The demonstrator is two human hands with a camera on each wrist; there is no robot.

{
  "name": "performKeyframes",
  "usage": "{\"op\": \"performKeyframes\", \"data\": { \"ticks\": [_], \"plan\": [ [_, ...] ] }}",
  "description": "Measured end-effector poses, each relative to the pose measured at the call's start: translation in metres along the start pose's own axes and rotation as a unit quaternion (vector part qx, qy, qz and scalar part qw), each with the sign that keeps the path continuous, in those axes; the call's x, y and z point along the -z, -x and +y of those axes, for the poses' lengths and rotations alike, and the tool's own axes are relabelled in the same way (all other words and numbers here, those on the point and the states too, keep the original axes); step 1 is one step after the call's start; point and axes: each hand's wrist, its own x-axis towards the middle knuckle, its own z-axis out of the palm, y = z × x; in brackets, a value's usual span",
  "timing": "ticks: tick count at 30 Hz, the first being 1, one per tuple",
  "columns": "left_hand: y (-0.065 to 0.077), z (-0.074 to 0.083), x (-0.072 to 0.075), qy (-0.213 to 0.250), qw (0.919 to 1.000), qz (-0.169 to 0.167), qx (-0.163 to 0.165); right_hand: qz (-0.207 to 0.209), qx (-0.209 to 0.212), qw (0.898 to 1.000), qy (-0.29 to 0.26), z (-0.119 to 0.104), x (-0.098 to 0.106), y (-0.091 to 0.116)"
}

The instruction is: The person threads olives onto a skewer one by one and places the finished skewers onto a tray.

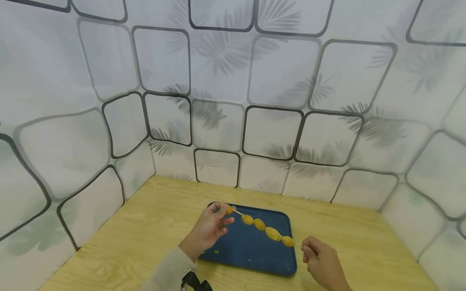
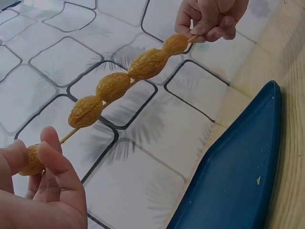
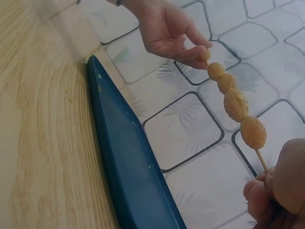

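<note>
A wooden skewer [image 2: 70, 135] carries several wrinkled, golden-brown oval food pieces [image 2: 113, 87] in a row. Between thumb and fingers, my left hand [image 1: 209, 228] pinches one more such golden-brown piece [image 2: 31, 163] at the skewer's far end. A short length of bare stick separates that piece from the others. My right hand [image 1: 322, 258] grips the bare opposite end of the skewer, fingers curled around it. The skewer slants down from left to right over a dark blue tray [image 1: 251, 252] in the head view.
The tray lies on a light wood-grain table [image 1: 120, 246], with small crumbs [image 1: 216, 252] on its surface. Pale cloth or paper walls [image 1: 218, 81] with rounded-square outlines and leaf prints enclose the table's back and sides. A dark strap [image 1: 196, 281] sits at the left wrist.
</note>
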Motion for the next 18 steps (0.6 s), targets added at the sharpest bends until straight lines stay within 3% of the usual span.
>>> {"op": "performKeyframes", "data": {
  "ticks": [7, 13, 18],
  "plan": [
    [0.0004, -0.0008, -0.0014, 0.005, 0.9999, 0.007, -0.008, 0.027, 0.073, 0.997, 0.011, 0.0005, -0.0038, -0.0046],
    [0.0017, -0.0013, 0.0005, -0.006, 0.9996, -0.028, 0.007, 0.014, 0.059, 0.998, 0.017, -0.0006, -0.0035, -0.0072],
    [0.0021, -0.0005, -0.0002, -0.002, 0.9995, -0.027, 0.017, 0.012, 0.053, 0.999, 0.002, -0.0041, -0.0059, -0.0088]
  ]
}}
